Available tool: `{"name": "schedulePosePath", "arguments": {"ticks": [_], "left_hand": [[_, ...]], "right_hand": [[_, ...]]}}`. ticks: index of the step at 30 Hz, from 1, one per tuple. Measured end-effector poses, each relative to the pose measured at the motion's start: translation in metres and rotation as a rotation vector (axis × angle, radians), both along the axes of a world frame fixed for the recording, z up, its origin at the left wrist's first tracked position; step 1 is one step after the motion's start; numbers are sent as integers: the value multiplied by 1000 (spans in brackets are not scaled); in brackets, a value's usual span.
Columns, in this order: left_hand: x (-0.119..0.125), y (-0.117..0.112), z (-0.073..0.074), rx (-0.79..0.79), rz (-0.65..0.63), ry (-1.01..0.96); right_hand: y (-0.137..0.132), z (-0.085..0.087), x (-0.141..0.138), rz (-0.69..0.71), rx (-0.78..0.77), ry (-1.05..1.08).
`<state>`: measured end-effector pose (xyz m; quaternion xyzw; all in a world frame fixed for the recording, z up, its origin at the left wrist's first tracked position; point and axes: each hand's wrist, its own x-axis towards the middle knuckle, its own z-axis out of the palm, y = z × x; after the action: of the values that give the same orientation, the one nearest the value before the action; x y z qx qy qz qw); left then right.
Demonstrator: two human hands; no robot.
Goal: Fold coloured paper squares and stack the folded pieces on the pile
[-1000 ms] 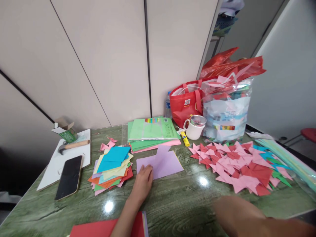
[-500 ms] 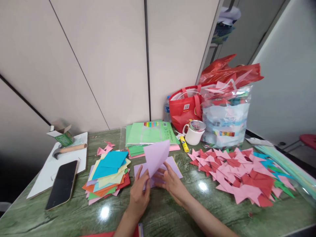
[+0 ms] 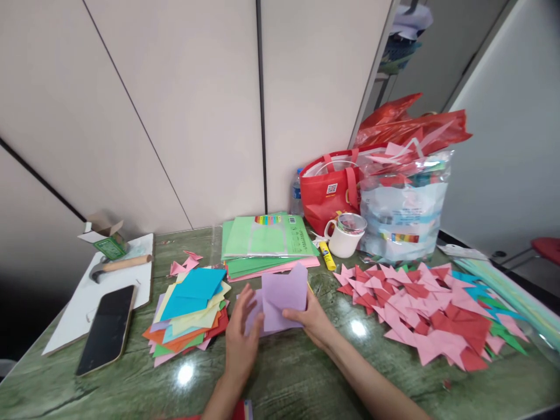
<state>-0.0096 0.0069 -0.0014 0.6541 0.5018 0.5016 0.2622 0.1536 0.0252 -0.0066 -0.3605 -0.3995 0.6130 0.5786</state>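
Note:
My right hand (image 3: 311, 321) pinches the lower right edge of a lilac paper sheet (image 3: 283, 294) and holds it just above the green marbled table (image 3: 306, 373). My left hand (image 3: 242, 332) is beside the sheet's left edge with its fingers spread and stretched out, touching or almost touching the paper. A stack of mixed coloured paper squares (image 3: 190, 312) with a blue one on top lies to the left of my hands. A heap of pink and red folded paper pieces (image 3: 420, 306) spreads out to the right.
A pack of green paper (image 3: 266, 239) lies behind the sheet, with a yellow glue stick (image 3: 326, 255) and white mug (image 3: 343, 236) beside it. A red bag (image 3: 330, 189) and clear plastic bag (image 3: 400, 207) stand at the back right. A phone (image 3: 107, 326), hammer (image 3: 118, 265) and small box (image 3: 102, 236) sit left.
My right hand came in from the lower right and took hold of the lilac sheet. The sheet was lifted and folded over, then lowered. My left hand opened beside it.

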Motion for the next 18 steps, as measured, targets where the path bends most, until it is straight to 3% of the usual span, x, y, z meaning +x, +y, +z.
{"name": "schedulePosePath", "arguments": {"ticks": [2, 4, 7, 10, 14, 18], "left_hand": [[0, 3, 1, -208, -64, -157], [1, 4, 2, -318, -109, -204], [5, 4, 3, -339, -170, -238], [7, 4, 2, -384, -140, -288], [6, 6, -1, -450, -26, -384], [4, 6, 2, -517, -29, -471]], "right_hand": [[-1, 0, 1, 24, 59, -85], [-2, 0, 0, 51, 119, -188], [-6, 2, -2, 73, 170, -336], [-10, 3, -4, 104, 161, -406], [-9, -4, -7, 111, 125, -356], [-3, -14, -8, 30, 16, -204]]}}
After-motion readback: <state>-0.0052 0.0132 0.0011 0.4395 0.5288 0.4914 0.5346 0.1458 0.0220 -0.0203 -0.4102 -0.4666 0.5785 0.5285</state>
